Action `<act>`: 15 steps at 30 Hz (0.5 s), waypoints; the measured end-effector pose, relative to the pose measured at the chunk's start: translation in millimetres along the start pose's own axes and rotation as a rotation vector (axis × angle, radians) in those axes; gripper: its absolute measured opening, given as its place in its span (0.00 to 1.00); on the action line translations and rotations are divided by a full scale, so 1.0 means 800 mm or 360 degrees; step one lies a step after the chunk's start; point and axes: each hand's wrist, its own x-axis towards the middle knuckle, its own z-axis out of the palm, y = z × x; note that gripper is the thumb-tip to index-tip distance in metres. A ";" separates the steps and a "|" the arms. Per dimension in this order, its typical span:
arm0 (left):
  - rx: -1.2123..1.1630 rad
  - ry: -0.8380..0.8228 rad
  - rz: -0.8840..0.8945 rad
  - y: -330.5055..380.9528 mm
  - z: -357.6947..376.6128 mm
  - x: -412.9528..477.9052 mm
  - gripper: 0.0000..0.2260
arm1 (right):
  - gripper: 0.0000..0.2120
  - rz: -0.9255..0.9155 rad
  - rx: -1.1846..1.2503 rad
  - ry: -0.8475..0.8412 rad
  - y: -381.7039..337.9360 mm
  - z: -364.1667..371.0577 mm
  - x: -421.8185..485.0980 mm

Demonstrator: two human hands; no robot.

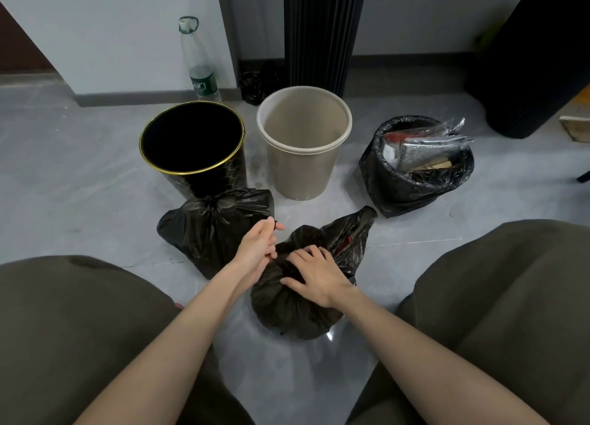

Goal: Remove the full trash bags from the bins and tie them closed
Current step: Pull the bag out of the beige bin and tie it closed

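Between the knees, the right hand point(314, 273) lies palm-down with spread fingers on a crinkled black trash bag point(293, 309), gripping nothing, while the left hand point(258, 247), forearm angled inward, pinches the bag's twisted plastic, with a knotted bag point(207, 229) just beyond and an untied one point(412, 181) farther right.

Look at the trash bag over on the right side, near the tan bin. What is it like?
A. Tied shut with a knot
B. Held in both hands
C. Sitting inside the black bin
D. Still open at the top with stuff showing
D: the trash bag on the right sits on the floor with its mouth open, and plastic wrap and packaging show at the top.
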 end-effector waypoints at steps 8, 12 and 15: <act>0.0658 0.0096 0.0346 0.002 -0.004 0.008 0.13 | 0.40 0.0384 -0.0483 -0.0197 0.049 -0.037 -0.002; 0.0757 0.0097 0.0393 0.001 -0.006 0.008 0.13 | 0.31 0.0718 -0.0752 -0.0260 0.066 -0.052 -0.005; 0.0823 0.0083 0.0418 -0.002 -0.004 0.008 0.12 | 0.19 0.0816 -0.0791 -0.0335 0.066 -0.064 -0.009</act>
